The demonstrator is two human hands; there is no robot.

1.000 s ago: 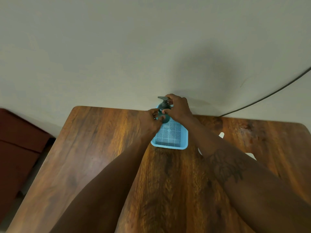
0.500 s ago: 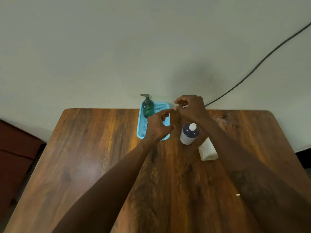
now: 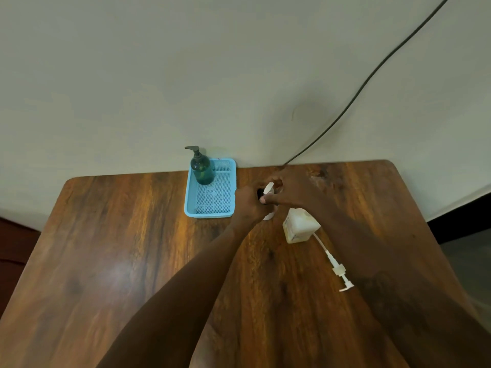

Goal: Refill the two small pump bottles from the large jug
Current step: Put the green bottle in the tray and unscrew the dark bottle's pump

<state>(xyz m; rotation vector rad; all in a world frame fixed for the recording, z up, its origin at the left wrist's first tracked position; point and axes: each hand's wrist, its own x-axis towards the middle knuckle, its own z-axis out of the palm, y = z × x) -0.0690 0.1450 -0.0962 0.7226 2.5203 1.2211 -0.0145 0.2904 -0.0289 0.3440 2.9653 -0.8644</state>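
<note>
Hands were together on the dark-and-white pump bottle [image 3: 269, 215] just right of the blue tray [image 3: 207, 215], left hand [image 3: 248, 204] gripping its body steady while right hand [image 3: 292, 192] pinched its white top [image 3: 269, 187], seemingly to unscrew it for filling from the cream jug [image 3: 300, 225] just beside.

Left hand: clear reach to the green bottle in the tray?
Likely yes once freed: nothing stands between the left hand and the green bottle, but it now grips the dark bottle.
</note>
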